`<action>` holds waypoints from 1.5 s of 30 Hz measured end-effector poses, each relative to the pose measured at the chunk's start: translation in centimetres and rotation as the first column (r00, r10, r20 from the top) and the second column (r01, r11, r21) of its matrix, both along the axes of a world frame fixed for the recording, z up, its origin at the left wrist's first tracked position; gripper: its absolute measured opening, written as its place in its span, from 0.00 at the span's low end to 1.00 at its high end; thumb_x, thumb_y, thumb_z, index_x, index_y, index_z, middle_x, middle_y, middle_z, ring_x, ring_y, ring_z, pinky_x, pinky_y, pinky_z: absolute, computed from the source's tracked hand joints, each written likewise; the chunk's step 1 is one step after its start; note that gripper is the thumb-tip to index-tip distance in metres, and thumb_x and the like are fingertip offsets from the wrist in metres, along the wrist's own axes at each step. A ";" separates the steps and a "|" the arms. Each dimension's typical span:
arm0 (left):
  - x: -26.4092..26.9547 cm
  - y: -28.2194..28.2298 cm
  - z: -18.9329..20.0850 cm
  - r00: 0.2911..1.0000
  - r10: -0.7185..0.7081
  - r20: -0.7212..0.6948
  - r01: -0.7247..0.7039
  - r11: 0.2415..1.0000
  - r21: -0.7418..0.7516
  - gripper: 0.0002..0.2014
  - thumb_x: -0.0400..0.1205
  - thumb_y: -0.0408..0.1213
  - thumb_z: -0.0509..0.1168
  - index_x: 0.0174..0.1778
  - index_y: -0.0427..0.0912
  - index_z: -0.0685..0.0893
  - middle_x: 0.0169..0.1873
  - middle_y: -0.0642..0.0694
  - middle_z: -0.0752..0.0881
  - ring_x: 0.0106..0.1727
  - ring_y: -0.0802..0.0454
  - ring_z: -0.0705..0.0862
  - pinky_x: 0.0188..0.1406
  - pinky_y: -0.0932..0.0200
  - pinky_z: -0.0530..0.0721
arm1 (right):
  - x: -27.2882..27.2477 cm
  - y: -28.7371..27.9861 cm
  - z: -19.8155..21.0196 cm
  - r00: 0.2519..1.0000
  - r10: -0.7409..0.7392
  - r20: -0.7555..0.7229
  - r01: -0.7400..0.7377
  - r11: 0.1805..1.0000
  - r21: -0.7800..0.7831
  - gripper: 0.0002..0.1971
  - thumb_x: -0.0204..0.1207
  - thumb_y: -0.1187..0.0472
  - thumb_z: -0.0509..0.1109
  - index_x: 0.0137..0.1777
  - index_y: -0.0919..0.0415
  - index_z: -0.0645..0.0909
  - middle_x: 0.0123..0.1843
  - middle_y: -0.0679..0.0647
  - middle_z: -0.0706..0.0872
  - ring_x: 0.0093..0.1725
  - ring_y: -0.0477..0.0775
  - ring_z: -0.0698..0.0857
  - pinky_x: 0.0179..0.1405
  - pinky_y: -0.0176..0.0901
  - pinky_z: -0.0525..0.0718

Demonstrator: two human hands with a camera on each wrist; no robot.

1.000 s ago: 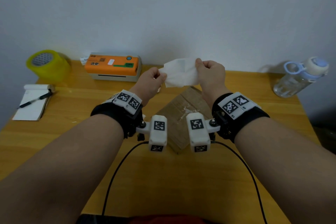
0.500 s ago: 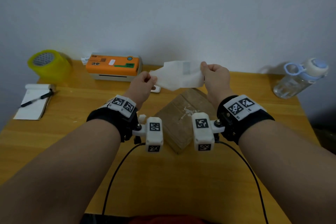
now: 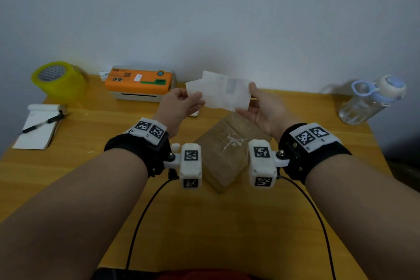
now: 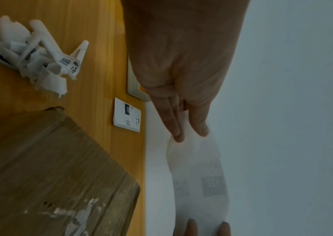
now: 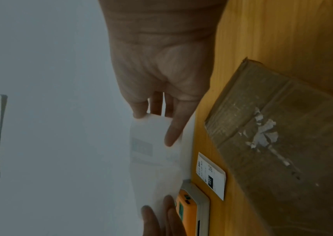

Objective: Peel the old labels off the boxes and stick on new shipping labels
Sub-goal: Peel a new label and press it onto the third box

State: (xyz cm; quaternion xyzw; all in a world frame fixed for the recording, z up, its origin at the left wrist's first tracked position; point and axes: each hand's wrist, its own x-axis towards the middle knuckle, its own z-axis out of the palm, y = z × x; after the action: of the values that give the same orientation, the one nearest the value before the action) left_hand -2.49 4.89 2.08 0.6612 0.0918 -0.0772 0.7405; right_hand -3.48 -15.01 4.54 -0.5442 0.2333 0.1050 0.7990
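Above the table my two hands hold a white shipping label (image 3: 227, 94) whose print shows faintly through the paper. My left hand (image 3: 198, 99) pinches the left end, where a second white layer (image 3: 193, 86) stands apart from the printed sheet. My right hand (image 3: 247, 100), palm up, pinches the right end. In the wrist views the left hand (image 4: 189, 135) and right hand (image 5: 155, 126) each grip the label (image 4: 201, 183) (image 5: 151, 151). Below lies a brown cardboard box (image 3: 225, 157) with white scraps of old label (image 3: 231, 141) stuck on its top.
An orange label printer (image 3: 138, 82) and a yellow tape roll (image 3: 59, 79) stand at the back. A notepad with a pen (image 3: 38, 129) lies left, a water bottle (image 3: 372, 100) right. A small stack of printed labels (image 4: 127, 115) and crumpled label scraps (image 4: 30, 52) lie near the box.
My hands have drawn apart, the left one leftward. The label has spread out wider and flatter, and two layers now show at its left end. My right palm has turned upward.
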 end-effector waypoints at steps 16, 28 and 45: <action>0.5 -1.3 1.3 0.999 0.033 -0.041 -0.033 0.999 0.007 0.06 0.84 0.31 0.61 0.54 0.34 0.75 0.42 0.40 0.85 0.30 0.56 0.88 0.35 0.64 0.89 | -0.1 -0.1 -0.7 0.999 0.006 0.034 -0.004 0.998 -0.070 0.03 0.77 0.70 0.70 0.43 0.69 0.80 0.42 0.60 0.86 0.38 0.52 0.87 0.32 0.37 0.89; 1.3 -0.4 0.3 0.997 0.082 0.010 -0.080 0.942 0.325 0.06 0.83 0.33 0.65 0.41 0.40 0.76 0.32 0.43 0.82 0.22 0.60 0.82 0.22 0.68 0.81 | 0.2 0.4 0.2 0.993 -0.113 0.027 0.116 0.980 -0.161 0.07 0.76 0.66 0.72 0.37 0.61 0.80 0.33 0.52 0.85 0.20 0.39 0.83 0.16 0.26 0.75; 1.9 2.4 -0.7 0.977 0.183 -0.112 -0.056 0.719 0.693 0.10 0.79 0.38 0.68 0.50 0.35 0.82 0.53 0.34 0.86 0.55 0.37 0.84 0.57 0.44 0.84 | 0.5 -0.1 -1.2 0.989 -0.136 0.061 0.149 0.926 -0.348 0.09 0.77 0.64 0.71 0.36 0.58 0.79 0.37 0.50 0.82 0.36 0.43 0.80 0.27 0.27 0.73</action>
State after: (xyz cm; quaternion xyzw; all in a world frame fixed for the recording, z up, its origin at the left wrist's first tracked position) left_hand -0.58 7.29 1.35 0.8711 0.2202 -0.0467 0.4365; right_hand -2.99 -15.07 3.32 -0.6616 0.2730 -0.0064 0.6983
